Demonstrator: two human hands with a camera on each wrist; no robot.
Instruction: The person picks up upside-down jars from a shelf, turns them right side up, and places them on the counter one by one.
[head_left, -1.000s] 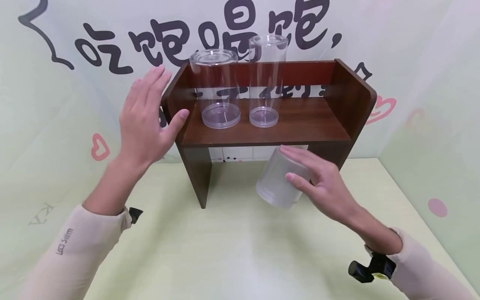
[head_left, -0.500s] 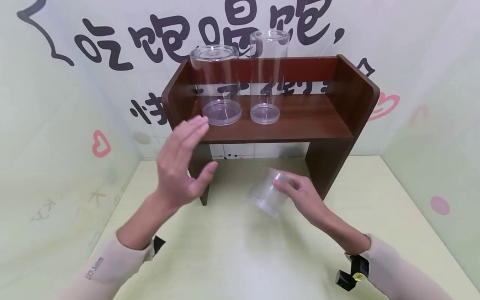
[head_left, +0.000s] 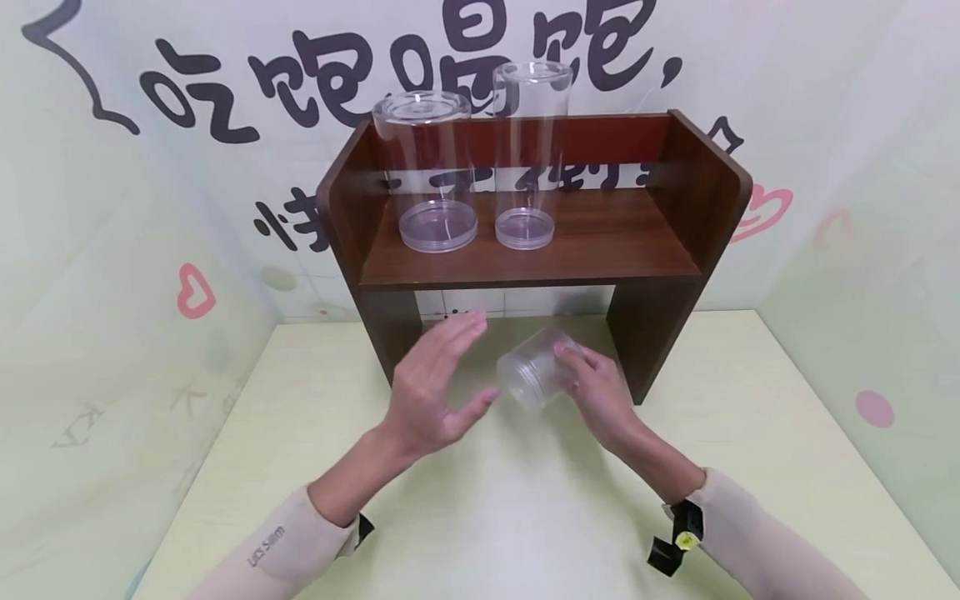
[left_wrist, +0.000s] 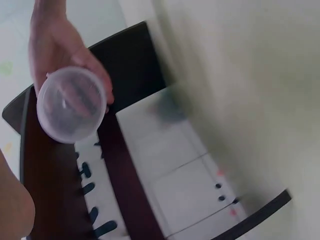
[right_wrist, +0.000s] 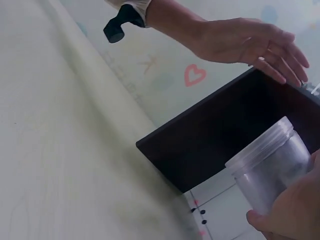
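Note:
My right hand (head_left: 603, 400) grips a small clear plastic jar (head_left: 536, 367) by its base end, below the shelf front. The jar is tilted, its ridged lid (right_wrist: 260, 145) end turned toward my left hand. In the left wrist view the round end of the jar (left_wrist: 71, 105) faces the camera. My left hand (head_left: 431, 392) is held up beside the jar with fingers extended and thumb apart, a small gap from the lid end. On the shelf stand a wide clear jar (head_left: 427, 179) and a taller, narrower clear jar (head_left: 528, 158), both upside down on their lids.
A dark brown wooden shelf (head_left: 600, 267) stands at the back of the pale table (head_left: 480, 517), with an opening under its board. Behind it hangs a printed backdrop (head_left: 150, 192) with black characters and hearts, which also closes off both sides.
My left hand has come down and right from beside the shelf's left side to near the held jar. My right hand has moved slightly left and tipped the jar's lid end toward the left hand.

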